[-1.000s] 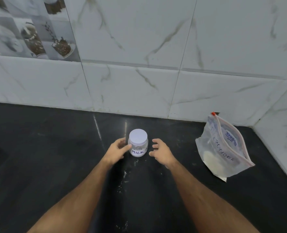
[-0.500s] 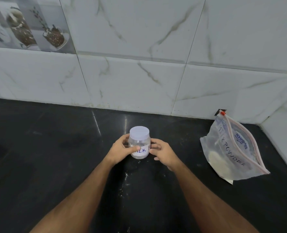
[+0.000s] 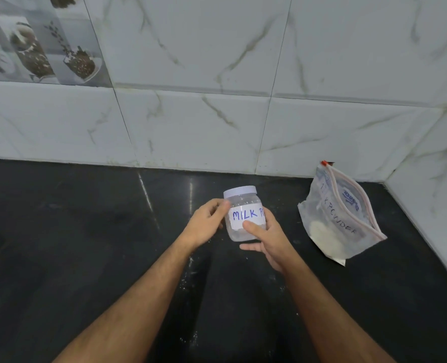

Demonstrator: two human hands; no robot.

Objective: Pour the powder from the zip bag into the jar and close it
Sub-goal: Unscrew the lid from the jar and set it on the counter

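Note:
A small clear plastic jar with a white lid and a white label reading "MILK PO" is held above the black counter. My right hand grips it from the right and below, thumb across the label. My left hand holds its left side, thumb near the lid. The lid sits on the jar. The clear zip bag marked "MILK POWDER", with a little white powder in its bottom, leans near the right wall corner, apart from both hands.
White marble-look tiled walls stand behind and to the right of the counter. Specks of spilled powder dot the counter between my forearms.
Both hands closed around the jar and lifted it off the counter, tilting it toward me so the label faces up. The zip bag stayed in place.

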